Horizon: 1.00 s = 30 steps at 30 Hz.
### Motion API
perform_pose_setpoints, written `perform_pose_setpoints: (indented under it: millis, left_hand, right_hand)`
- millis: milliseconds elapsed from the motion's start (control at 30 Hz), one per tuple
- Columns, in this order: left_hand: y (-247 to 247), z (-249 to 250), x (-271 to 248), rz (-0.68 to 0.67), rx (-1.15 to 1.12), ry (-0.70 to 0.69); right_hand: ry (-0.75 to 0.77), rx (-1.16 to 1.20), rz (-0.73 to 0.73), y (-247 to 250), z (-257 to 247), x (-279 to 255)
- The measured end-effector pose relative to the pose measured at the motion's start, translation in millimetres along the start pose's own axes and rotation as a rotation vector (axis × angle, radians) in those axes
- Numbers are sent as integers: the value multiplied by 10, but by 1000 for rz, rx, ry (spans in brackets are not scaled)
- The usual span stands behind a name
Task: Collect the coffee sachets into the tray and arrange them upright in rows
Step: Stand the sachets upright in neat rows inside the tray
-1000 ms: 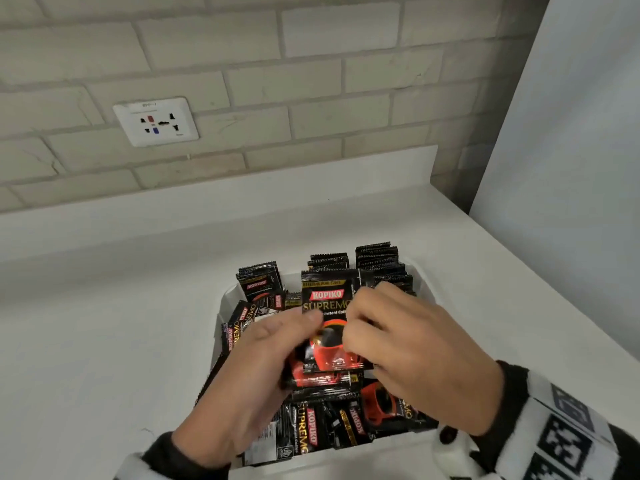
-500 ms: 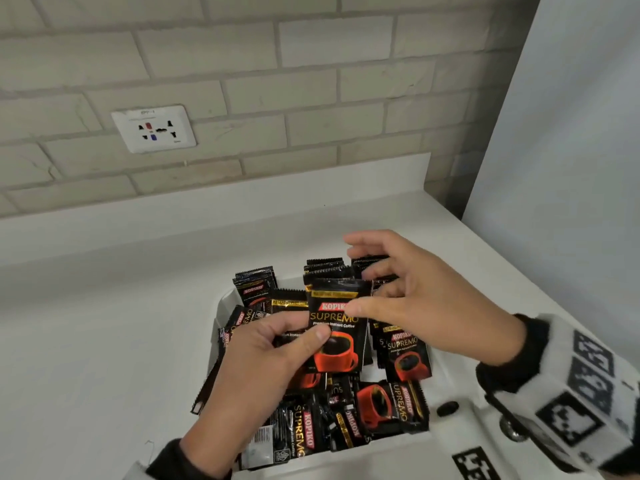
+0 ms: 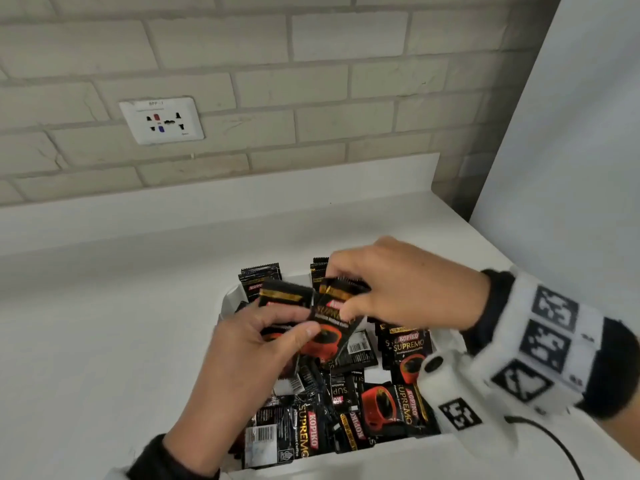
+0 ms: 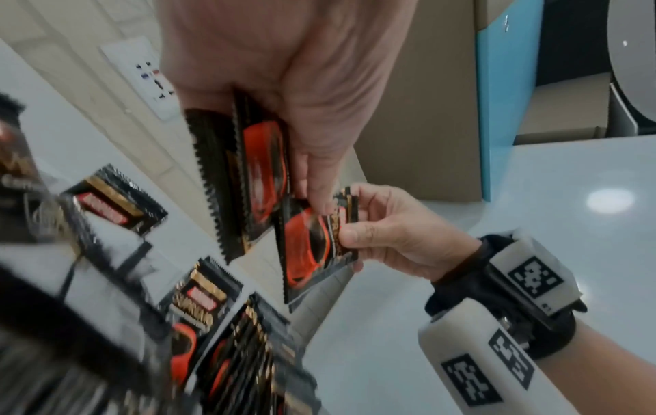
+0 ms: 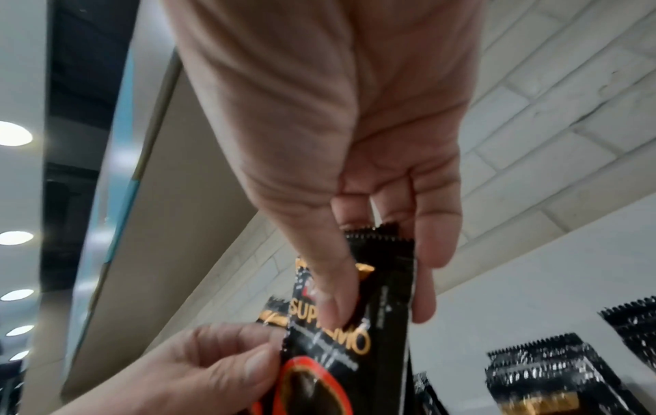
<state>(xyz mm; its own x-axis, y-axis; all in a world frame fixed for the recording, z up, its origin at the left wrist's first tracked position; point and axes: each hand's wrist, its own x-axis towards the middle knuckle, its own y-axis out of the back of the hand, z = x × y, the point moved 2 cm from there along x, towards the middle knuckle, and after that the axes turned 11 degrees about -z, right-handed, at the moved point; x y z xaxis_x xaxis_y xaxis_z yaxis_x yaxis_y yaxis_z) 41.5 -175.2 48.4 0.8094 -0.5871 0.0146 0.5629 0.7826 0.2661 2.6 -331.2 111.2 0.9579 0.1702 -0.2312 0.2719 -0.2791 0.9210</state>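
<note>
A white tray [image 3: 229, 301] on the counter holds several black-and-red Kopiko coffee sachets. Some stand upright in rows at its far end [image 3: 260, 276]; others lie loose and jumbled [image 3: 381, 407] at the near end. Above the tray, my left hand [image 3: 294, 329] grips a small stack of sachets [image 4: 255, 174], thumb on the front. My right hand [image 3: 346, 301] pinches the top edge of the front sachet [image 3: 329, 337], which tilts to the right. In the right wrist view, the right hand [image 5: 376, 294] pinches that sachet [image 5: 355, 342], with the left thumb [image 5: 245, 365] at its edge.
The white counter [image 3: 104, 341] runs left of the tray to a low upstand and a brick wall with a socket plate [image 3: 161, 121]. A tall white panel [image 3: 571, 168] closes the right side. A black cable [image 3: 554, 441] trails from my right wrist device.
My right hand came back from the far row and now pinches the top of the front sachet in my left hand. That sachet has tilted to the right.
</note>
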Motion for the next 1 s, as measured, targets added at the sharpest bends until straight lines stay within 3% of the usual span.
perform_pose_setpoints:
  millis: [133,267,467,1000]
  left_hand:
    - [327,104,32,170,-76,-12]
    - [613,138,32,293,-107,-64]
    - [674,114,-37,275,-99,-47]
    - [686,72,-33,245,-170,50]
  right_hand:
    - [-87,82,83,225,211,184]
    - [-200,-163,27,178,361,436]
    - [-164,-392,-133,-230,417,794]
    - [-136,-509,-186,-292,364,936]
